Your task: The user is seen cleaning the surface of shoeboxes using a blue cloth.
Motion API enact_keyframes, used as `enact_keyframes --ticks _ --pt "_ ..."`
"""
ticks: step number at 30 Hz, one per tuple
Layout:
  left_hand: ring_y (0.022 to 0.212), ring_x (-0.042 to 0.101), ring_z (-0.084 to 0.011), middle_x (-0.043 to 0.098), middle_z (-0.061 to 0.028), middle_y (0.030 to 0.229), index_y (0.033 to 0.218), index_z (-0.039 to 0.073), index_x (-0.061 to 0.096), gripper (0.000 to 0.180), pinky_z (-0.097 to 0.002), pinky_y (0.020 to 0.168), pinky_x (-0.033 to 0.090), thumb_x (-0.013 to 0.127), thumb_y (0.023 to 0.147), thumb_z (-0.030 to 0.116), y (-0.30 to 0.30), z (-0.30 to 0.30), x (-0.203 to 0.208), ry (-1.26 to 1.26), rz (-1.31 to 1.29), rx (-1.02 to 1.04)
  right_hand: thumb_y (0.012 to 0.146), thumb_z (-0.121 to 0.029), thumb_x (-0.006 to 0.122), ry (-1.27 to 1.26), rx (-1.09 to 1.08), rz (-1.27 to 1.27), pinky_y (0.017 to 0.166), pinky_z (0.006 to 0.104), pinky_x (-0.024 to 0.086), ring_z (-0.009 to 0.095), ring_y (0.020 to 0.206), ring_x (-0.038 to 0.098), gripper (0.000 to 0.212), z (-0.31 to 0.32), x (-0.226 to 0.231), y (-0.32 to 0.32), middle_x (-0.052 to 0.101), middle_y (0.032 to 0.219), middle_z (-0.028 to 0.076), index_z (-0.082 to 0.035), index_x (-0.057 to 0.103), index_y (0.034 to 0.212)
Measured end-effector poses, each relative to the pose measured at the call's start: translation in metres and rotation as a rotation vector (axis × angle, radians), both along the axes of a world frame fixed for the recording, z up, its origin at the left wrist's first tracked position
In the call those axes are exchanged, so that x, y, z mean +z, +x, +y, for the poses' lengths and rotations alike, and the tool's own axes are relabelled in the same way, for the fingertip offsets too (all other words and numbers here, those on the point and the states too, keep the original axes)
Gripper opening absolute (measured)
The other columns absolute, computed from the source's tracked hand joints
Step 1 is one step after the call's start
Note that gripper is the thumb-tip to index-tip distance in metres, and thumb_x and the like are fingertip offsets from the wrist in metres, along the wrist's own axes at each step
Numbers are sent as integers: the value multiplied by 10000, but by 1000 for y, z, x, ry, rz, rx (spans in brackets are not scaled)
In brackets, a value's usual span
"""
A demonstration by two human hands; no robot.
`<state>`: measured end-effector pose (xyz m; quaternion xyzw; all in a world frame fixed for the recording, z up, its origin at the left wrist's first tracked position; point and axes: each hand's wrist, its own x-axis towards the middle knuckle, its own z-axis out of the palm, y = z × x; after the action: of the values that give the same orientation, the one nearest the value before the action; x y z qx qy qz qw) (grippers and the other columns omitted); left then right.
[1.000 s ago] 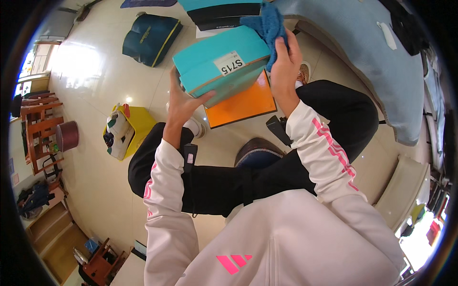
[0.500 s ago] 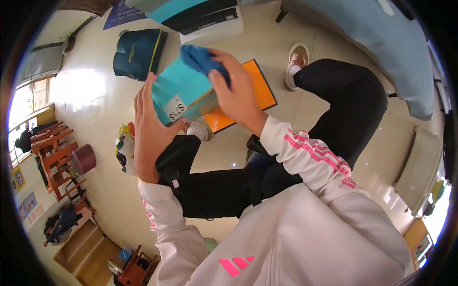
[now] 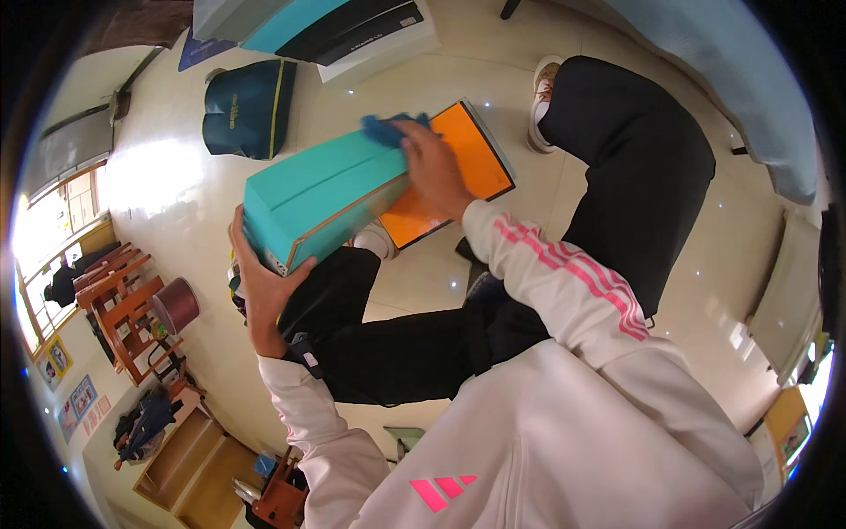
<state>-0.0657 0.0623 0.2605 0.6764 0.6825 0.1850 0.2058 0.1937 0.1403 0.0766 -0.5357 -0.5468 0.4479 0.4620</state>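
The person's left hand (image 3: pixel 264 286) grips the near left end of a turquoise box (image 3: pixel 317 189), its thumb set apart from the fingers along the lower edge. The box slants across in front of the left knee; whether its underside touches anything cannot be told. At its right end, the fingers of the right hand (image 3: pixel 432 167) bend over a blue cloth (image 3: pixel 385 130) pressed against the top edge; blur hides the exact fingertip contact.

Below, an orange box (image 3: pixel 463 159) lies on the tiled floor (image 3: pixel 705 247), its left part covered by the turquoise box and right hand. Floor shows between the orange box and the right shoe (image 3: pixel 545 110), and between the turquoise box and a dark teal bag (image 3: pixel 249 110). The insides of both boxes and the bag are hidden. The upper picture edge cuts off stacked boxes (image 3: pixel 370 40); a dark object (image 3: pixel 476 264) between the legs is hard to make out.
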Motion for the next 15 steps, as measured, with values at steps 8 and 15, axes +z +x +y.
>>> enact_keyframes --ticks 8,15 --pt "1363 473 -390 440 -184 1463 1606 57 315 1193 -476 1147 396 951 604 176 11 11 6 -2 38 -6 1003 -29 595 152 24 42 1029 439 544 403 1154 697 376 -15 56 -20 677 1361 223 -72 676 1368" --pt "1361 478 -398 443 -195 1453 1615 46 296 1215 -469 1149 396 950 599 179 -6 6 -4 4 61 -17 991 5 594 420 175 226 1056 471 526 393 1253 651 379 -16 144 -48 668 1366 224 -59 677 1355"
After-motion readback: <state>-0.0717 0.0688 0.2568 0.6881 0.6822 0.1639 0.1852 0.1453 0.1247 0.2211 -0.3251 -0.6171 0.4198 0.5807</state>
